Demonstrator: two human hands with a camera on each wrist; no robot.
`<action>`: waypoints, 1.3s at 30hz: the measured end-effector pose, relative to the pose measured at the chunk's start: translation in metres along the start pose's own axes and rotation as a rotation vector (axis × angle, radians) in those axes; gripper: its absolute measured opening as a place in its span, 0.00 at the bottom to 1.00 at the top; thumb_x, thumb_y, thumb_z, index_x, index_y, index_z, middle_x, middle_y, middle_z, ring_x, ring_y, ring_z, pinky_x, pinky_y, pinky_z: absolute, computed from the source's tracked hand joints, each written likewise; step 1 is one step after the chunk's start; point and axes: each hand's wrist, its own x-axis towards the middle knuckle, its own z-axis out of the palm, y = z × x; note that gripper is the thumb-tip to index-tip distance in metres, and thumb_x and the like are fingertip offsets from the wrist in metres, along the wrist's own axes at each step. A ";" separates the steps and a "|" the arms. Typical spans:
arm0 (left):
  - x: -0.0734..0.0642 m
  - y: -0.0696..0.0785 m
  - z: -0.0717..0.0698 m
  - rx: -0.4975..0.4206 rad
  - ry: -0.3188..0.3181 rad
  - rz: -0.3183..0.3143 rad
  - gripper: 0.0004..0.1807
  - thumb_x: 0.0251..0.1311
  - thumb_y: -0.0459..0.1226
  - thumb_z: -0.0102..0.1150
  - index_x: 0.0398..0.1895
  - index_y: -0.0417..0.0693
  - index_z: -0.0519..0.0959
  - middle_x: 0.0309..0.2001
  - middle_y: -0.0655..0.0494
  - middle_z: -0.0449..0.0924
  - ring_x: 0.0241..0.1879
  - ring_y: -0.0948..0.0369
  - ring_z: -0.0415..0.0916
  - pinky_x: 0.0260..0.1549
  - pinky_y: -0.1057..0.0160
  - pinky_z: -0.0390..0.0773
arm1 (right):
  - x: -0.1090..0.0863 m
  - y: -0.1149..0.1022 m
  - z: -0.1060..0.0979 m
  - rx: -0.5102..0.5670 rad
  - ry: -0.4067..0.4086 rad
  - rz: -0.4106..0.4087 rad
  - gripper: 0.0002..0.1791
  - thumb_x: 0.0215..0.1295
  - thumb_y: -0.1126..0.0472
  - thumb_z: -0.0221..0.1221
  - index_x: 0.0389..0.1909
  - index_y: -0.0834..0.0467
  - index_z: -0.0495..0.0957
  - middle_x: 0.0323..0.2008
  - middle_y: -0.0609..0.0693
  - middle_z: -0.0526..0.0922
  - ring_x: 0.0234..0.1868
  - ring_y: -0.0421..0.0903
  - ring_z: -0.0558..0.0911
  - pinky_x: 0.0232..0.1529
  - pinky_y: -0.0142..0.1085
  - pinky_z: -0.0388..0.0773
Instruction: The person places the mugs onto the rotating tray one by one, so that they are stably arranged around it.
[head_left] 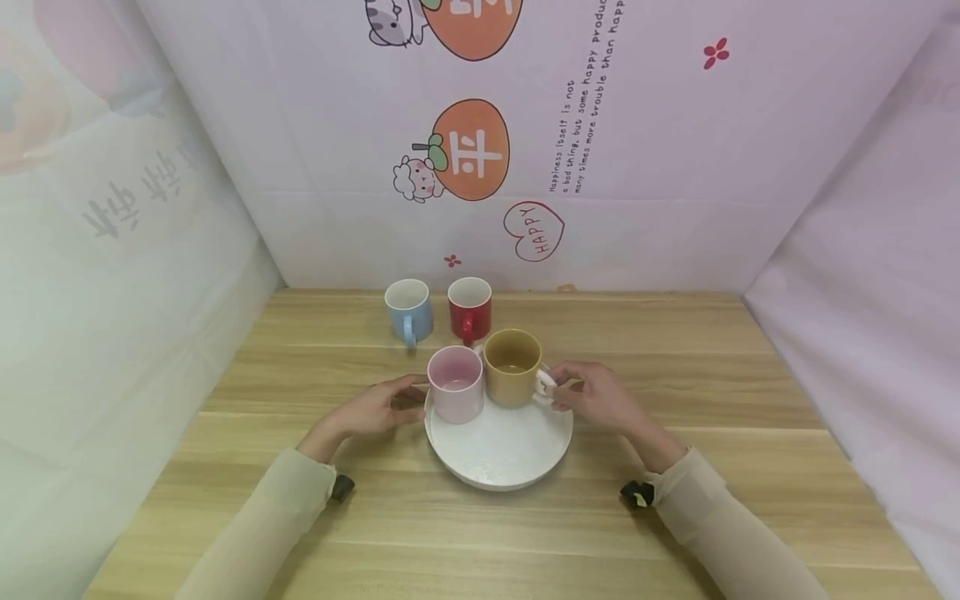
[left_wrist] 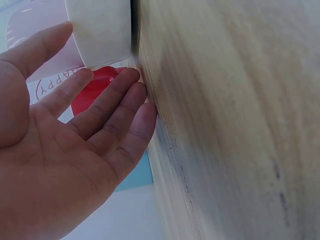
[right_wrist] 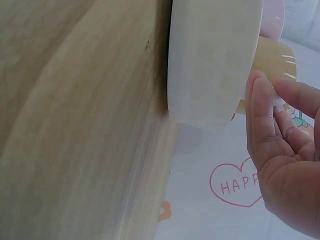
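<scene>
A round white dish [head_left: 501,450] sits on the table with a pink mug [head_left: 459,400] and a yellow-brown mug [head_left: 512,382] standing upright at its back. My right hand [head_left: 600,400] pinches the yellow-brown mug's white handle [head_left: 545,386] between thumb and fingers; the right wrist view shows this pinch beside the dish wall [right_wrist: 212,65]. At the dish's left side is my left hand [head_left: 375,407], close to the pink mug. In the left wrist view its fingers are spread and fairly straight, with thumb and index finger at the dish's side [left_wrist: 100,32].
Behind the dish, a light blue mug [head_left: 409,312] and a red mug [head_left: 470,312] stand upright on the wooden table [head_left: 330,533]. Printed white cloth [head_left: 645,167] hangs along the table's back, and more cloth borders both sides.
</scene>
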 end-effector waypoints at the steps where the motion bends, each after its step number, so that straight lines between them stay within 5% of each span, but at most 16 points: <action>1: 0.000 0.000 0.000 -0.003 0.000 0.001 0.33 0.68 0.43 0.61 0.73 0.49 0.64 0.59 0.42 0.81 0.61 0.47 0.78 0.64 0.44 0.75 | 0.000 0.000 0.000 0.002 -0.003 0.001 0.11 0.69 0.62 0.61 0.48 0.63 0.81 0.45 0.62 0.84 0.37 0.51 0.89 0.40 0.41 0.88; 24: 0.001 0.000 0.000 -0.011 -0.010 -0.011 0.34 0.67 0.45 0.62 0.73 0.48 0.63 0.59 0.41 0.80 0.61 0.47 0.77 0.63 0.45 0.76 | 0.013 0.010 -0.014 -0.141 -0.048 -0.167 0.14 0.67 0.64 0.62 0.52 0.58 0.81 0.44 0.59 0.86 0.32 0.44 0.87 0.33 0.34 0.87; 39: -0.001 0.004 0.000 -0.018 -0.020 -0.016 0.35 0.67 0.46 0.62 0.74 0.48 0.62 0.60 0.41 0.79 0.61 0.46 0.78 0.63 0.45 0.76 | 0.014 0.011 -0.018 -0.156 -0.047 -0.133 0.14 0.67 0.62 0.62 0.53 0.52 0.81 0.46 0.56 0.85 0.34 0.47 0.88 0.35 0.39 0.88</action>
